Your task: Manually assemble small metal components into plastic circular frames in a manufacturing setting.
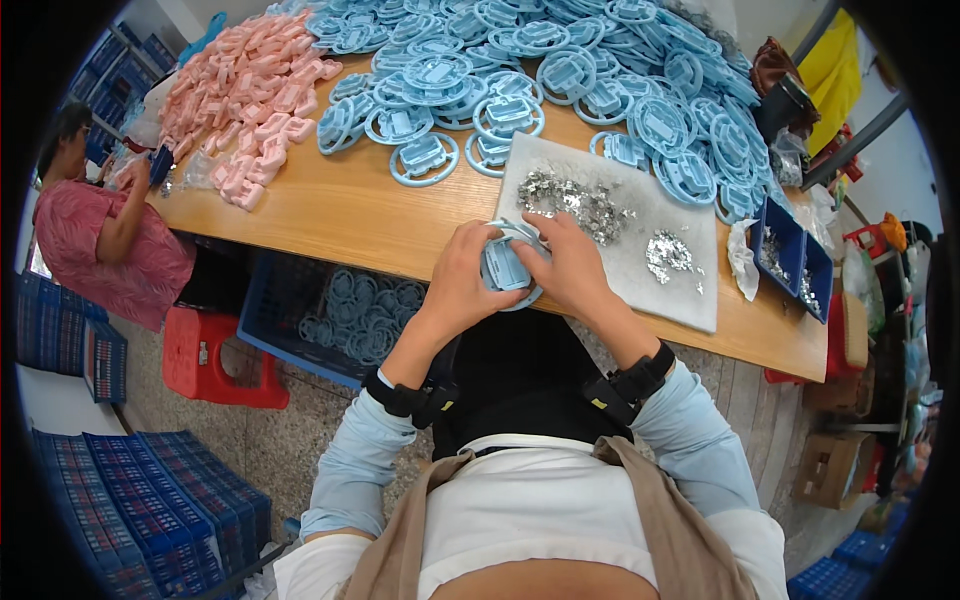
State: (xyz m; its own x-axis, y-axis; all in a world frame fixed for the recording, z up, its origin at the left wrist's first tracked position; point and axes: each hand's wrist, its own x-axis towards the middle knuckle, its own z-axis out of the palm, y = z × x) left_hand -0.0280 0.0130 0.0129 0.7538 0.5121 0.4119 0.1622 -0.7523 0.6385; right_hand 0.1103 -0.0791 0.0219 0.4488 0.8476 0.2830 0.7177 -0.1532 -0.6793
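Between my two hands, at the table's front edge, is a light-blue round plastic part [505, 268], a ring with a boxy centre. My left hand [462, 275] grips its left side, thumb along the lower rim. My right hand [572, 265] is closed at its upper right, thumb and fingertips against it; whether a small piece is pinched there is hidden. Just beyond lies a pale mat [690, 300] bearing a larger heap of small shiny metal pieces [575, 205] and a smaller pile [668, 255].
Big heaps of light-blue ring parts [430, 75] and pink plastic parts [245, 100] cover the table's far side. Blue bins [815, 270] with metal bits stand right. Below left are a blue crate [270, 310] of rings and a red stool [205, 360]. Another person [110, 230] works at left.
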